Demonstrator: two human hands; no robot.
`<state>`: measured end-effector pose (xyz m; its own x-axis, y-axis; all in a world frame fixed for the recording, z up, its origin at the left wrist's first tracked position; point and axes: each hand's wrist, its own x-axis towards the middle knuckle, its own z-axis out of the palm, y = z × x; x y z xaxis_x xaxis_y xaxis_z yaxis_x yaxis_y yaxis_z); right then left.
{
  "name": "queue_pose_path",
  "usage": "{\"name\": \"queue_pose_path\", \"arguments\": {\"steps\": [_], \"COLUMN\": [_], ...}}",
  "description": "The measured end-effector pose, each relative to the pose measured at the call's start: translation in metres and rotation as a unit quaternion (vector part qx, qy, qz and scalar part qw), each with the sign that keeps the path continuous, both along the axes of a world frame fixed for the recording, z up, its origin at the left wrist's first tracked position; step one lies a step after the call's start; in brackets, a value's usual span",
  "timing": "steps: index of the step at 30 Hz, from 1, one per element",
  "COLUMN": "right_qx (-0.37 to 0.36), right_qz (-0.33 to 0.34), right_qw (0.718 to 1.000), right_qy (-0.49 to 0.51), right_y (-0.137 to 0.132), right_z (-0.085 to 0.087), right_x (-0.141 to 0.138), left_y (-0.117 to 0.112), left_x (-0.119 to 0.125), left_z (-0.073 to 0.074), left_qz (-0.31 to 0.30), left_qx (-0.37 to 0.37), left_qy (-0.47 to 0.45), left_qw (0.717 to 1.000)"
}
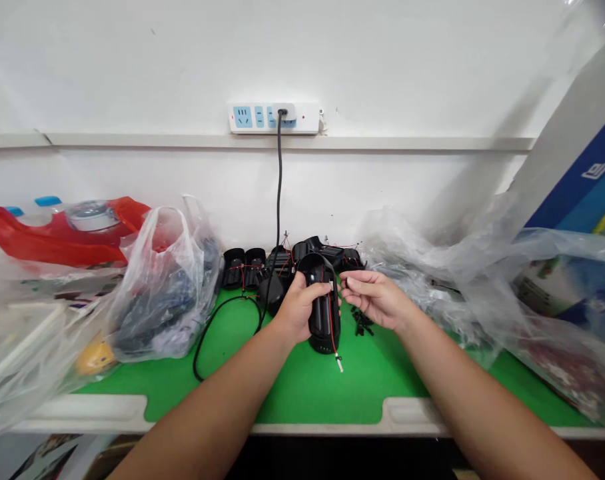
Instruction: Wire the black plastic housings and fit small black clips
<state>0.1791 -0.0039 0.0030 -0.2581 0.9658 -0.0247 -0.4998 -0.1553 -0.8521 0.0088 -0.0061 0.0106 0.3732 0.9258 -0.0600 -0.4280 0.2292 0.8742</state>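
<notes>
My left hand (301, 305) is closed around a black plastic housing (321, 320), its thumb lying across the upper part. A thin red wire runs down the housing's face and ends in a small white connector (339, 365) that hangs below it. Just to the right, my right hand (371, 297) pinches a small dark piece (344, 283) between thumb and fingertips, close to the housing's side. What that piece is, I cannot make out. Several small black parts (362, 322) lie on the green mat under my right hand.
Similar black housings (234, 268) with red wires stand in a row by the wall. A black cable (279, 173) drops from a power strip (302, 119) onto the green mat (362, 393). Plastic bags (155, 293) crowd the left; clear plastic wrapping (432, 267) and a tall box (577, 153) are at right.
</notes>
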Motion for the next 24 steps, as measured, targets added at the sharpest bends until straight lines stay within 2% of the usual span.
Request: {"name": "queue_pose_path", "arguments": {"steps": [8, 15, 24], "right_qx": [0.008, 0.020, 0.015], "right_qz": [0.028, 0.057, 0.014], "right_qw": [0.999, 0.998, 1.000], "right_qy": [0.015, 0.027, 0.019], "right_y": [-0.0012, -0.0058, -0.0076], "right_z": [-0.0041, 0.0000, 0.0037], "right_x": [-0.0022, -0.0020, -0.0042], "left_y": [-0.0025, -0.0040, -0.0018], "left_x": [-0.0006, -0.0003, -0.0014], "left_z": [0.0026, 0.0040, 0.0022], "left_qz": [-0.001, 0.011, -0.004], "left_qx": [0.010, 0.004, 0.015], "left_qy": [0.007, 0.018, 0.013], "left_qw": [1.000, 1.000, 1.000]}}
